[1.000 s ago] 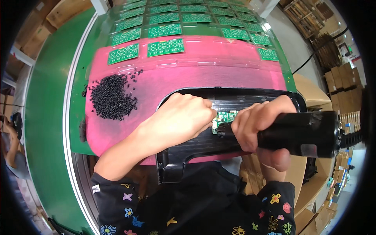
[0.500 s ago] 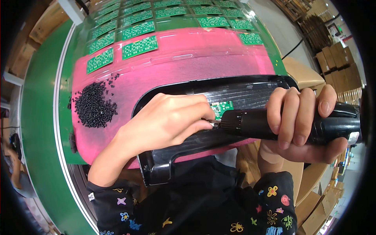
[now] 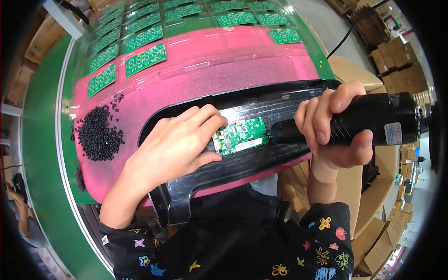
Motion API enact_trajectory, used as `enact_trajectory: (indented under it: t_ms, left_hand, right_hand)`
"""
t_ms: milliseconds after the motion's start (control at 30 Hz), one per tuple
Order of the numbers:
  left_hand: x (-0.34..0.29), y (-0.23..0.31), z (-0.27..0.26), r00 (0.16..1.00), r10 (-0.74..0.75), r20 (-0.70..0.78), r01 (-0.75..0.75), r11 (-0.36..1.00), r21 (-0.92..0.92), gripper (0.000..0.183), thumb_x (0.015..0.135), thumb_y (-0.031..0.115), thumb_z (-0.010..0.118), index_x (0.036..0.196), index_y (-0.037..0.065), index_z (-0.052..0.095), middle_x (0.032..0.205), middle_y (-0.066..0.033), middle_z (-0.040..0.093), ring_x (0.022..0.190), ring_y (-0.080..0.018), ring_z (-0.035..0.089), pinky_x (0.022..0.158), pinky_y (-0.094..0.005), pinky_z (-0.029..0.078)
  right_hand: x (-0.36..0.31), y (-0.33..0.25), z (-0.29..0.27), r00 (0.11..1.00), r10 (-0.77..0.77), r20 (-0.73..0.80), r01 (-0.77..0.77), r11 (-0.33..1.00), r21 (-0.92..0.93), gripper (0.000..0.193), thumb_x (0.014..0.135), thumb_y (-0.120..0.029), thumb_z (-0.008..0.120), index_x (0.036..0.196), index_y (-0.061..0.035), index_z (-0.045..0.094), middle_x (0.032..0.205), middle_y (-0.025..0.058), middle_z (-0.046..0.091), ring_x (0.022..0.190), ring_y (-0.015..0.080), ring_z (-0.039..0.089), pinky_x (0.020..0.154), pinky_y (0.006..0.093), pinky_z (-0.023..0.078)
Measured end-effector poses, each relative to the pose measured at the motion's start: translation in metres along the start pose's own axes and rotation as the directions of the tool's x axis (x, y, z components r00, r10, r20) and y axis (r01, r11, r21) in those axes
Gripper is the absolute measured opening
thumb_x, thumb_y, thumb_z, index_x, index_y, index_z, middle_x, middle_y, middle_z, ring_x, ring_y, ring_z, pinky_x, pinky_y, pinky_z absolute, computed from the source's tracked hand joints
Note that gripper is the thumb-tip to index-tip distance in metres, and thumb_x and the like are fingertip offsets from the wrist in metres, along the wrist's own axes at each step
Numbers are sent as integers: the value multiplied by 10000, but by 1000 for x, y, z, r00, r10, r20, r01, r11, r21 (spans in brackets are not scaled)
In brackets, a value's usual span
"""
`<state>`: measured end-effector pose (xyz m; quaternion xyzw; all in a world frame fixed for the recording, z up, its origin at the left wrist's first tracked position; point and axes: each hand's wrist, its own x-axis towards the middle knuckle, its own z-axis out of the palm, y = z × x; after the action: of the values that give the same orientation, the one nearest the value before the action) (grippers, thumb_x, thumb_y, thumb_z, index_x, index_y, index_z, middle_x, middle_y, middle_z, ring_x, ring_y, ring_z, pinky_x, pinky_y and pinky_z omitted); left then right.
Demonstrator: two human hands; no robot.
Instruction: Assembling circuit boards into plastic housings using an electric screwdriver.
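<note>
A black electric screwdriver (image 3: 394, 109) lies sideways in my right hand (image 3: 329, 123), whose fingers wrap round its body. Its tip points left and meets the right end of a green circuit board (image 3: 245, 133). That board rests inside a black plastic housing (image 3: 284, 103) shaped like a long shallow tray. At the board's left end, my left hand (image 3: 175, 147) grips it between thumb and fingers at opposite edges. Whether anything else is under the left fingers is hidden. Left of the housing, a pile of small black screws (image 3: 98, 135) lies on a pink mat (image 3: 182, 84).
Beyond the housing, a clear plastic tray (image 3: 200, 65) holds rows of green circuit boards (image 3: 145, 59). The mat lies on a green tabletop (image 3: 46, 140). Cardboard boxes (image 3: 380, 186) stand close on the right. At the far left edge, another person's arm (image 3: 21, 205) shows.
The screwdriver tip has shifted from near my left fingertips to the board's right end. My left hand has moved left and its thumb and fingers have spread, uncovering the board.
</note>
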<state>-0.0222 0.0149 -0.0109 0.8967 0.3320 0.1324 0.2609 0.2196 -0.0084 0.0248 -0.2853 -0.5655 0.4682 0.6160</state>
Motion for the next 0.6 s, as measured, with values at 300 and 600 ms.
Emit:
enact_trajectory:
  t_ms: [300,600]
  left_hand:
    - [0,4,-2,999,-34,15,33,999,28,529,664,172,800,1124,62,562,1106,-58,570,987,-278,595,737,-363,524]
    - [-2,3,-1,1000,-16,17,16,1000,25,538,665,169,800,1132,55,558,1117,-67,559,1002,-284,586,758,-369,529]
  right_hand:
    - [1,-2,11,997,75,8,-73,990,-121,545,813,-553,686,953,-86,443,605,-27,482,427,80,440,502,251,388]
    - [7,-5,1,1000,6,8,-6,999,-32,529,830,-550,622,990,-78,446,562,-23,449,377,88,392,432,253,354]
